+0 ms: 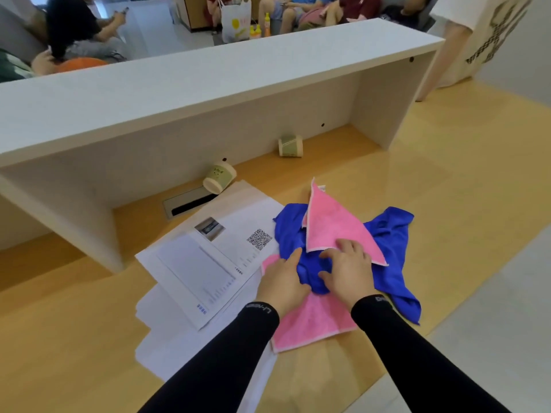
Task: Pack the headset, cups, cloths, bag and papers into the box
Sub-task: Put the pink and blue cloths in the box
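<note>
My left hand (283, 278) lies flat, fingers together, thumb edge pressing blue cloth (390, 248); grips nothing. My right hand (348, 269) curled, fingertips bunching same blue cloth, loose pinch. Both sleeves black. Pink cloth (334, 231) draped over blue one; second pink cloth (310, 326) under my wrists, near desk's front edge. Papers (205, 263) fanned left of cloths. Two cups (219, 177) (290, 146) tipped over by white shelf (190, 84) along back edge. People seated beyond.

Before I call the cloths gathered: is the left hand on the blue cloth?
Touching. The head view shows the left hand lying on the blue cloth, its fingers pressed into the bunched fabric.
</note>
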{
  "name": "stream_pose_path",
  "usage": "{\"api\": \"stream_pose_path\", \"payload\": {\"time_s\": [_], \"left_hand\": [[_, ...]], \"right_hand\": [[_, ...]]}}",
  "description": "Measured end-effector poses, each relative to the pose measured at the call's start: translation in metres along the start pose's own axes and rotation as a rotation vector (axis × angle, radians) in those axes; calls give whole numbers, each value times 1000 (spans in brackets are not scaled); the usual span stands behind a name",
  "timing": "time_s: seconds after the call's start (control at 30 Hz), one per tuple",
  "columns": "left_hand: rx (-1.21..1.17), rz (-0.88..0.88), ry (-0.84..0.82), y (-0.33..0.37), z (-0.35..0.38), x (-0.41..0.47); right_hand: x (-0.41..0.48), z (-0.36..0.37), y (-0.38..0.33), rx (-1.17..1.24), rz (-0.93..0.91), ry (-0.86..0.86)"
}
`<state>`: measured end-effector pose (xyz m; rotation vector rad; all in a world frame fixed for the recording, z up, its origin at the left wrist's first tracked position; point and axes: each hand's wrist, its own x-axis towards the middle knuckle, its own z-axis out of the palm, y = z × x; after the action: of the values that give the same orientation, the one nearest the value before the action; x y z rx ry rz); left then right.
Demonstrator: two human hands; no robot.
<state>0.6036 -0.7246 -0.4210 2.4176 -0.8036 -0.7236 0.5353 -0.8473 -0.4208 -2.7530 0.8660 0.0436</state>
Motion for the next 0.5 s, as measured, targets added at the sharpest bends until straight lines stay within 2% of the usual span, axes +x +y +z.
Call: {"api": "stream_pose_path", "payload": {"time_s": [0.17,0.27,0.33,0.4,0.5], "left_hand": [[84,-12,76,-5,7,9],[87,-61,109,-6,7,11],[102,-70,133,-5,1,8],[32,-64,236,-3,-12,4],[-271,6,524,0,-41,-4]], "right_hand": [[7,-5,4,205,107,44],[13,-8,14,73,191,-41],[17,-10,18,5,208,-35],[21,-12,15,136,220,63],[23,-19,10,542,269,191]]}}
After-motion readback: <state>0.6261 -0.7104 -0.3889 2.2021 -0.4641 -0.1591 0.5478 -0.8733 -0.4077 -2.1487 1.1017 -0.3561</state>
